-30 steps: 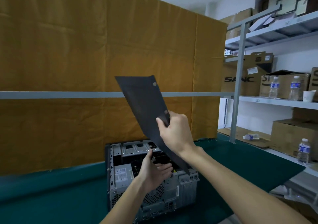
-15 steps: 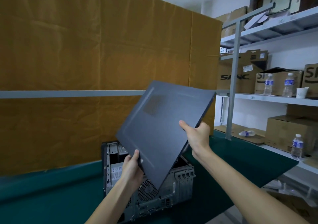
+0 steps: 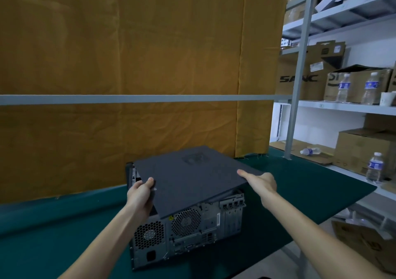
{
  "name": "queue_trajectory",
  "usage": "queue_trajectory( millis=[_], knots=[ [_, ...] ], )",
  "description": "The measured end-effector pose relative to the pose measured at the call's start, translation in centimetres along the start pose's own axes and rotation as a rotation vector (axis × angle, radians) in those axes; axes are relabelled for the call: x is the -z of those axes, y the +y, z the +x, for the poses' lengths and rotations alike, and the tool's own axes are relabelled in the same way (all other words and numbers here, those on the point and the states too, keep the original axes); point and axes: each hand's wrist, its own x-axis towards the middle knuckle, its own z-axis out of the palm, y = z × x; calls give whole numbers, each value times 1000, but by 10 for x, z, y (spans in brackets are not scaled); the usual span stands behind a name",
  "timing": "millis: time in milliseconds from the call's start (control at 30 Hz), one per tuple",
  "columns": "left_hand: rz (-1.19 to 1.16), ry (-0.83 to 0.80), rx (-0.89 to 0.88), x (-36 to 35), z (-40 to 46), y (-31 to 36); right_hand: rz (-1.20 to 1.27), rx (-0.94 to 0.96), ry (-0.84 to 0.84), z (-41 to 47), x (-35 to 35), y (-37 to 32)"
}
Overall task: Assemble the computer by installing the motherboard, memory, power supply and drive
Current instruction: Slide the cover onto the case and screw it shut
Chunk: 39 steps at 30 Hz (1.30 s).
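Note:
A grey computer case lies on its side on the green table, its rear panel with fan grilles and ports facing me. A dark grey side panel lies nearly flat over the open top of the case, slightly skewed, its near corner overhanging the rear. My left hand grips the panel's left edge, thumb on top. My right hand holds the right edge, thumb on top and fingers under. The case's inside is hidden by the panel.
The green table ends at the right. An ochre cloth wall with a grey rail stands behind. Metal shelves at right hold cardboard boxes, water bottles and a paper cup. Another box sits on the floor.
The side panel came down from a raised, tilted position to lie over the case. My left hand moved from the case onto the panel's left edge; both hands lowered with it.

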Motion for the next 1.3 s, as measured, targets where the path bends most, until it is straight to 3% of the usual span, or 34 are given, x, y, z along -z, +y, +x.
queue_trajectory(
  millis=[267,467,533,633,767,1033,1300],
  knots=[
    [248,87,-63,15,26,14,-749,316,-250,1,-37,6],
    [1184,270,-273,42,35,21,-953,417,-220,-13,-55,3],
    [1353,295,-312,43,29,20,-1005,455,-232,-19,-57,4],
    [1504,197,-333,40,29,15,-1083,575,-182,-27,-57,6],
    [1471,74,-341,39,37,4,-1078,623,-187,-17,-60,2],
    [1486,116,-411,22,81,12,-935,539,-459,40,-105,-23],
    [1617,85,-427,26,92,-6,-1062,608,-396,52,-113,2]
  ],
)
